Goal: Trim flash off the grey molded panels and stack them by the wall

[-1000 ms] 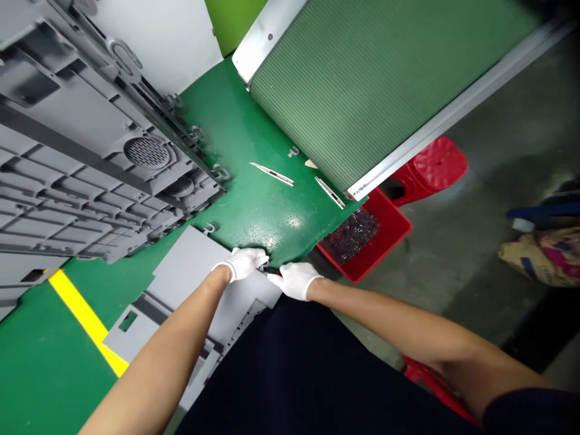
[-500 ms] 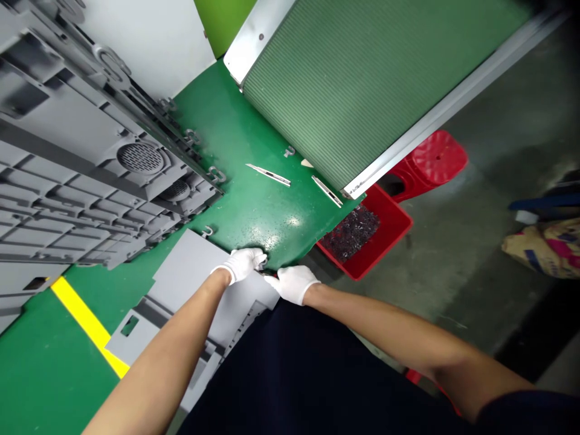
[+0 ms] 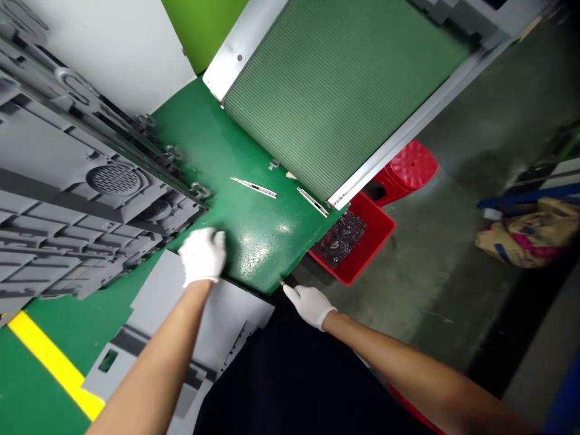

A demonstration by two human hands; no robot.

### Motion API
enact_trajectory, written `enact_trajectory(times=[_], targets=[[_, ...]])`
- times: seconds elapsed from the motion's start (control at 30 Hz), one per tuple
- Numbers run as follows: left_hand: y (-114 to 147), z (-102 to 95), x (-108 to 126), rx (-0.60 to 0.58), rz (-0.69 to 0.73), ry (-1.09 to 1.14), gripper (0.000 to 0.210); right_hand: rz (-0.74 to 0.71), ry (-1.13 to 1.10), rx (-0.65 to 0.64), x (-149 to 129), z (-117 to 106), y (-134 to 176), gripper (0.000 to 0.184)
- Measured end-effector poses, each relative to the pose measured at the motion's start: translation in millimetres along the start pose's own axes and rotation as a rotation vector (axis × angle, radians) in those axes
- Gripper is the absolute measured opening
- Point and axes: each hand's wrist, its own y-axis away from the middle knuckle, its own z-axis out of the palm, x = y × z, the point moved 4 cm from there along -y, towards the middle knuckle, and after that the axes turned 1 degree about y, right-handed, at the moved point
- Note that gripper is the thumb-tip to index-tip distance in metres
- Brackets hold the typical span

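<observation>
A flat grey plastic panel [image 3: 226, 320] lies on the green bench top in front of me. My left hand [image 3: 203, 257], in a white glove, is over the panel's far left edge with its fingers curled. Whatever it grips is hidden beneath it. My right hand [image 3: 310, 304], also gloved, is closed just off the panel's right corner, apart from it. From its fingertips sticks the tip of a slim tool [image 3: 282, 283]; the rest is covered. Two slim knives [image 3: 254, 188] lie farther back on the bench.
Large ribbed grey panels [image 3: 58, 199] stand at the left. A green conveyor belt [image 3: 326, 103] ends over the bench. Below it are a red bin [image 3: 378, 232] of dark scraps and a red stool [image 3: 414, 164]. Printed sacks [image 3: 530, 235] lie on the floor at right.
My left hand has moved left along the panel edge to where a small grey hook stuck out. My right hand has drawn off the panel. A grey hook-shaped piece now shows in the bin.
</observation>
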Motion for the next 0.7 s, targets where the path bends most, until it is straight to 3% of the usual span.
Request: enact_trajectory(times=[0.03, 0.07, 0.13, 0.2, 0.33, 0.47, 0.57, 0.7], targets=[[-5.6, -12.6, -31.8, 0.067, -0.146, -0.153, 0.051, -0.009, 0.004, -0.006, -2.1, -1.6, 0.2, 0.074], [-10.5, -19.7, -57.4, 0.035, -0.173, -0.241, 0.053, -0.024, 0.015, -0.020, -5.4, -3.1, -0.2, 0.073], [-18.4, -26.5, -92.1, -0.072, -0.095, -0.321, 0.054, -0.053, 0.044, -0.066, -14.0, -6.1, -2.3, 0.070], [-24.3, -27.2, -108.7, -0.193, -0.043, -0.287, 0.055, -0.072, 0.062, -0.102, -24.5, -9.6, -6.0, 0.067], [-36.1, -17.5, -112.9, -0.410, -0.107, -0.169, 0.055, -0.130, 0.091, -0.116, -52.8, -16.1, -17.9, 0.070], [-41.3, -2.2, -111.7, -0.448, -0.080, -0.136, 0.048, -0.190, 0.117, -0.132, -91.2, -14.0, -37.8, 0.077], [-36.8, 7.0, -112.6, -0.557, -0.024, 0.002, 0.053, -0.236, 0.096, -0.139, -126.1, -7.0, -56.8, 0.084], [-32.9, 3.7, -112.8, -0.670, -0.029, 0.171, 0.051, -0.278, 0.101, -0.131, -168.4, 4.8, -77.6, 0.088]])
